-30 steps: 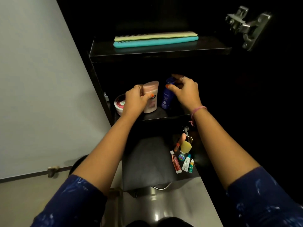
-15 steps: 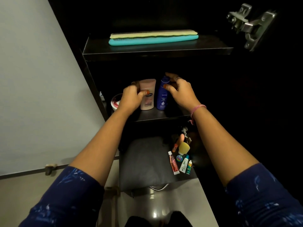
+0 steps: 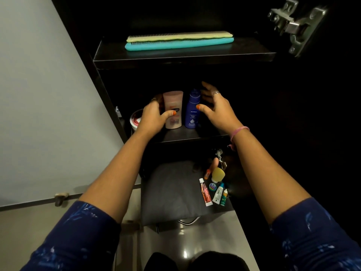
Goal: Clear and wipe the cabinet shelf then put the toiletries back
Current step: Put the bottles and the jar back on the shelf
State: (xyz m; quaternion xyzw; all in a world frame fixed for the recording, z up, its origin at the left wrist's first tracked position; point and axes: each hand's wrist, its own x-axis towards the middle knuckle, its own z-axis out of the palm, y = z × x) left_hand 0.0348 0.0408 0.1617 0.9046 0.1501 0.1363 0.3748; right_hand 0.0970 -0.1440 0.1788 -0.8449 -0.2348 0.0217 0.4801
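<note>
The cabinet is black inside and out, and on its upper shelf a pale yellow-green comb lies against a turquoise one, while the lower shelf carries a pale pink bottle with a dark label band, a dark blue bottle with white lettering, and a white tub with a red lid. Both sleeves are navy with a scattered light-blue print, the thumbnails are painted orange, and a pink band circles the right wrist. On the black stool lie a red-and-white tube, a white tube with a blue cap, a small green bottle, a blue tin, a yellow bottle and an orange stick.
</note>
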